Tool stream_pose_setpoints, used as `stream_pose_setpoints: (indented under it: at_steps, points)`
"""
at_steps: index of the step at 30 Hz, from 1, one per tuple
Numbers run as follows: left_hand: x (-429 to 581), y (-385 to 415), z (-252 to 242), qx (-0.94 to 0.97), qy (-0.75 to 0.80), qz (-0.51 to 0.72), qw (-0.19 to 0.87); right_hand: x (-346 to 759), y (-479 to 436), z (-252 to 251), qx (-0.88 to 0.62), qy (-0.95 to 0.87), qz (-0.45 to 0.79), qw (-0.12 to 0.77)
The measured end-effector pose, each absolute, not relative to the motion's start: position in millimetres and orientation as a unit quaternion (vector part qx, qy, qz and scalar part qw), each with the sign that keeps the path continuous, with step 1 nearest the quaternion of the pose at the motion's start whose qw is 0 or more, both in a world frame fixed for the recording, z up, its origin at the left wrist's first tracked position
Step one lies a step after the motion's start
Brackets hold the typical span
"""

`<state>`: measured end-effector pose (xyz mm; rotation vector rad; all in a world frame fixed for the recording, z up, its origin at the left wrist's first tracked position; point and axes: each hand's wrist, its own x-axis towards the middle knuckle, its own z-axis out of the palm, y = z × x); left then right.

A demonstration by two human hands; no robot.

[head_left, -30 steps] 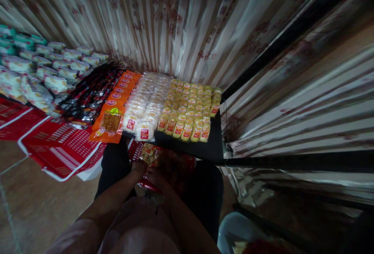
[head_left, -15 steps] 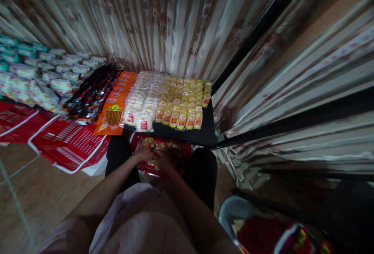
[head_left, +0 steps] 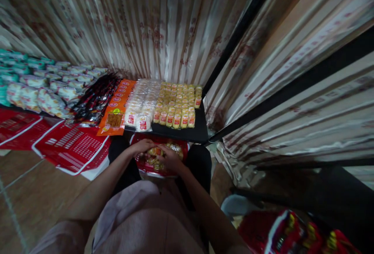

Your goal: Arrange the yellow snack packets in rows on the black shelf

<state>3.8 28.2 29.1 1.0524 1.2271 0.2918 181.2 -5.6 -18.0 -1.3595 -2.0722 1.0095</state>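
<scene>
I have the left grip (head_left: pixel 145 146) and the right grip (head_left: pixel 173 160) close together, low over a red basket (head_left: pixel 142 165) set between the knees. A yellow snack (head_left: pixel 156 151) shows in the narrow space between them, right by the fingers. Both look partly curled, the left reaching across from its side, the right bent in from the other; it is too dim for me to tell how far either is closed or whether the snack is truly held. More wrapped snacks (head_left: pixel 175 147) lie in the basket, just beyond the right grip.

Ahead of both grips I see the black worktop (head_left: pixel 201 123). Straight beyond the right one stand rows of yellow packs (head_left: pixel 177 104); beyond the left one, white packs (head_left: pixel 143 102). Farther to the left come an orange bag (head_left: pixel 117 108), dark packs (head_left: pixel 95 98), pale packs (head_left: pixel 55 86) and green packs (head_left: pixel 14 67).

More red baskets (head_left: pixel 74 145) stand left of the left grip. Well off to the right and nearer me is a tub (head_left: pixel 238 205) beside red bags (head_left: pixel 295 232).
</scene>
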Motion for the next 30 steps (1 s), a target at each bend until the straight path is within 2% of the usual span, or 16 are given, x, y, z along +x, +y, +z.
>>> stream_pose_setpoints:
  at_steps: [8, 14, 18, 26, 30]
  points:
    - [15.3, 40.5, 63.4, 0.548, 0.463, 0.175, 0.674, 198.4, -4.7, 14.4, -0.531, -0.709, 0.356, 0.297]
    - [44.5, 61.6, 88.4, 0.667, 0.454, 0.206, 0.554, 210.0, 5.5, 39.4, -0.574, -0.659, 0.315, 0.371]
    - [71.6, 82.1, 99.9, 0.692, 0.446, 0.237, 0.516, 222.4, 19.4, 54.3, -0.604, -0.648, 0.224, 0.407]
    - [133.8, 139.3, 120.6, 0.742, 0.506, 0.273, 0.345, 254.8, 65.5, 75.9, -0.664, -0.604, 0.021, 0.439]
    - [162.1, 167.2, 133.1, 0.778, 0.475, 0.262, 0.316, 273.2, 95.6, 76.9, -0.687, -0.577, -0.014, 0.442]
